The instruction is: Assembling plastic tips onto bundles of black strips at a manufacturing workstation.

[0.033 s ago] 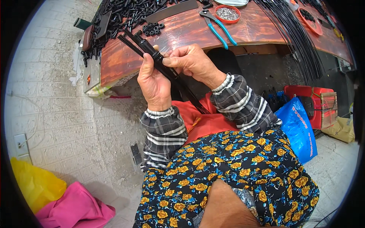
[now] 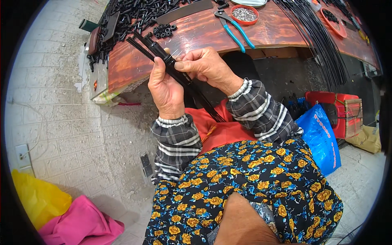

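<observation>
A slim bundle of black rods with a black ringed collar, looking like a folded umbrella frame (image 2: 200, 98), slants from the table's front edge down toward my lap. My left hand (image 2: 167, 96) is wrapped round it from the left, thumb up beside the collar. Against the collar's right side, my right hand (image 2: 215, 70) pinches with thumb and forefinger. Whatever small piece lies between those fingertips is hidden. Just beyond the hands, a cluster of small black toothed rings (image 2: 163, 31) rests on the wooden table (image 2: 192, 38).
Blue-handled pliers (image 2: 234, 32) overhang the table edge, beside a red-rimmed dish (image 2: 257, 17) of small silvery pieces. Black plastic parts (image 2: 139, 14) are heaped at the far left. Long black rods (image 2: 314, 45) hang off the right side. A blue bag (image 2: 320, 139) stands by my right.
</observation>
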A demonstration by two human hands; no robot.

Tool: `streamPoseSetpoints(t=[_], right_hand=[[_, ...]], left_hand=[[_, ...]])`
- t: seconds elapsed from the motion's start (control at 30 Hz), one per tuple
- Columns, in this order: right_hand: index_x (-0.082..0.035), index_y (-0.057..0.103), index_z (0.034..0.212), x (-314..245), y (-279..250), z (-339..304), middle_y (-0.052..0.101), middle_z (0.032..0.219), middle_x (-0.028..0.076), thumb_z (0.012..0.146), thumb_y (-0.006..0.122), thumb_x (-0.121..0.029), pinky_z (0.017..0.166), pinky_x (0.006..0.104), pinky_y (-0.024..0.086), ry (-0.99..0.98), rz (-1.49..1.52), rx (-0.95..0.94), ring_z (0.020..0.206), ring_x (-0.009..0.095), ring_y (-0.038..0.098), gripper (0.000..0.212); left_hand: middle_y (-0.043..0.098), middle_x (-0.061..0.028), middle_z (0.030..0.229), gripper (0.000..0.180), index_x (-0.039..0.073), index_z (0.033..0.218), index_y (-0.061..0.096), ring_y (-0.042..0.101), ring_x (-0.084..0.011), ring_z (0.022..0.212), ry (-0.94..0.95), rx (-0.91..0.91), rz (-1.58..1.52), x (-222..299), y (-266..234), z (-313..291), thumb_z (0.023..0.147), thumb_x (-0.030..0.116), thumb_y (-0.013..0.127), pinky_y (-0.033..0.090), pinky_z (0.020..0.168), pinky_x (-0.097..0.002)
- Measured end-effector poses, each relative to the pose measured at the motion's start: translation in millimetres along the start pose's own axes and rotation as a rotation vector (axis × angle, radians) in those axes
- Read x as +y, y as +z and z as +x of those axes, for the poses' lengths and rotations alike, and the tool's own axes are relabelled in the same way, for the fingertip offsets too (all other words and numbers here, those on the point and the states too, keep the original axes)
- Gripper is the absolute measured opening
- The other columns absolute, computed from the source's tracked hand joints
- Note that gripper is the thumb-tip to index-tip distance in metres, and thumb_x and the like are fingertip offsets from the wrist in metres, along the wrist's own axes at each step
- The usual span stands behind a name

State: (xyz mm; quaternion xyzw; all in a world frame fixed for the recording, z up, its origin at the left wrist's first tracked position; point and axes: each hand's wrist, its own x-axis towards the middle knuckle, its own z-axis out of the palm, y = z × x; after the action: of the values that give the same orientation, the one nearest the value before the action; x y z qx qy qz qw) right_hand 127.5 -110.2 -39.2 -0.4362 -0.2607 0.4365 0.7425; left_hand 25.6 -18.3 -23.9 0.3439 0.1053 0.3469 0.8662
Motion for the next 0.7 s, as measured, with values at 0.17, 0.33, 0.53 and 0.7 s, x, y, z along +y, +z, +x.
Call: streamPoseSetpoints(t=[0.17,0.33,0.53,0.7], right_hand=[[-0.007,0.064,0.069,-7,5,-4,0.058,0.059,-0.002,0.078,0.076,-0.022,0.039,0.0155,0.028,-0.008,-0.072,-0.004,0.047,0.001,0.049,0.021],[-0.008,0.063,0.065,-13,6,-6,0.058,0.058,-0.001,0.078,0.076,-0.024,0.039,0.0165,0.027,-0.044,-0.125,-0.001,0.045,0.002,0.046,0.025],[-0.008,0.062,0.062,-12,1,-3,0.057,0.056,0.0,0.076,0.077,-0.024,0.039,0.0164,0.028,0.05,-0.043,-0.021,0.045,0.002,0.046,0.026],[-0.007,0.062,0.066,-12,-1,5,0.057,0.06,0.0,0.072,0.079,-0.022,0.039,0.0155,0.03,0.142,-0.017,-0.087,0.045,0.003,0.047,0.023]], left_hand=[[0.063,-0.0075,0.095,0.028,-0.001,0.106,0.06,0.062,-0.0224,0.087,0.035,0.043,0.024,-1,-5,3,0.091,0.022,0.061,0.049,0.085,-0.0356],[0.064,-0.0088,0.098,0.028,-0.001,0.106,0.06,0.062,-0.0238,0.087,0.061,0.033,0.093,0,-1,3,0.091,0.023,0.061,0.049,0.087,-0.0374],[0.064,-0.0105,0.1,0.029,-0.002,0.105,0.06,0.062,-0.0242,0.09,-0.09,0.026,-0.022,3,-3,3,0.092,0.024,0.06,0.048,0.089,-0.0394],[0.063,-0.011,0.103,0.029,-0.002,0.105,0.06,0.061,-0.0243,0.094,-0.082,-0.076,-0.068,6,-7,-2,0.092,0.023,0.06,0.047,0.089,-0.038]])
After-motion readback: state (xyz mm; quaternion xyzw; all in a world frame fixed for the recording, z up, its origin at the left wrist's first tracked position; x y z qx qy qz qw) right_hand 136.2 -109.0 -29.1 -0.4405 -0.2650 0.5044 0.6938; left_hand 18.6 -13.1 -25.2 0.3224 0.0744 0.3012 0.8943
